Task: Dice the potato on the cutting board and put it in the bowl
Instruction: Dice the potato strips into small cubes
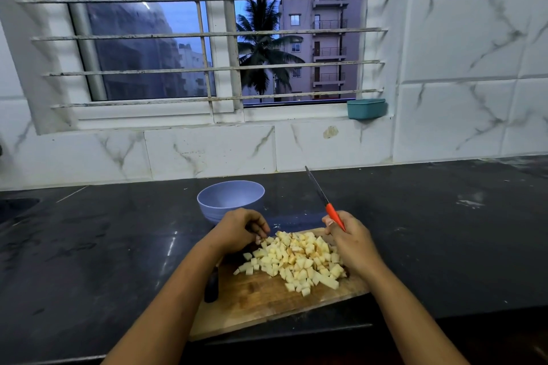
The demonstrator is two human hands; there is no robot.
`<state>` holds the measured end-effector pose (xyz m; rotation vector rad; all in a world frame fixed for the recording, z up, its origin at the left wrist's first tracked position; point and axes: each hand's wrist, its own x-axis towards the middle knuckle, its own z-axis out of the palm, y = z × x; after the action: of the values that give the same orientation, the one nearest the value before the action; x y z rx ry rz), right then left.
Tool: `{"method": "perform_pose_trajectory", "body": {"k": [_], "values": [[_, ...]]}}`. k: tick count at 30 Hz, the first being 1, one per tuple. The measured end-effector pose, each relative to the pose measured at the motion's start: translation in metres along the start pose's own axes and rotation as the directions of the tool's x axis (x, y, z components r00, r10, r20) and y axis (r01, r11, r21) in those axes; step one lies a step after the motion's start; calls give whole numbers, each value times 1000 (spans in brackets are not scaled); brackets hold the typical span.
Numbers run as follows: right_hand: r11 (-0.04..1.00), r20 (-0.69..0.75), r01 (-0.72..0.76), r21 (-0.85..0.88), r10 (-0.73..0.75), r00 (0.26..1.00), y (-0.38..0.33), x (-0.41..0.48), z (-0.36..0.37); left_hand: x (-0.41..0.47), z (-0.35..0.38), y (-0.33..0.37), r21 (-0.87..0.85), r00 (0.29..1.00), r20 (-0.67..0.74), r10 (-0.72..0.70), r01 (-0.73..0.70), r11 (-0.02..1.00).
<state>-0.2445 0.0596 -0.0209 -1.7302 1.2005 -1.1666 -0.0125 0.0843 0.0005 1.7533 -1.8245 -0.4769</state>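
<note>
Diced potato [296,258], heaped on the far right part of the wooden cutting board [255,302], with a few cubes strayed towards the board's left side and near edge. The bowl [207,201] stands on the dark counter [430,231] just beyond the board's far left corner and shows no potato inside. The left hand [237,230] sits at the far left edge of the heap, its fingers [261,227] curled down onto the cubes; whether they have actually closed on a piece cannot be told. The right hand [351,240] is wrapped round the orange handle of the knife [324,200], blade raised clear of the board and pointing up and away, while the hand itself lies against the heap's right side. Cutting appears complete and the transfer not yet begun. Likely faults from here: cubes dropping onto the counter in the gap between board and bowl if carried in loose handfuls; outlying cubes being pushed off the board's near or right edge by a sweeping hand; the light bowl being nudged away should the board or a hand strike its wall; and the raised blade swinging towards the left hand if both hands gather the heap with the knife still gripped.
</note>
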Motion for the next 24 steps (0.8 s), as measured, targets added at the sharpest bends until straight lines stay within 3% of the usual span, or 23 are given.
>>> {"method": "perform_pose_trajectory", "body": {"k": [8,14,24], "values": [[992,-49,-56,115,62,997,5,7,-2,6,20,15,-52,988,-115,108,-114,992],[988,-16,-55,145,58,998,7,4,-2,9,34,25,-107,992,124,7,7,994],[997,144,49,-66,-40,989,-3,-3,1,-3,29,26,-140,995,89,39,-27,990]]}}
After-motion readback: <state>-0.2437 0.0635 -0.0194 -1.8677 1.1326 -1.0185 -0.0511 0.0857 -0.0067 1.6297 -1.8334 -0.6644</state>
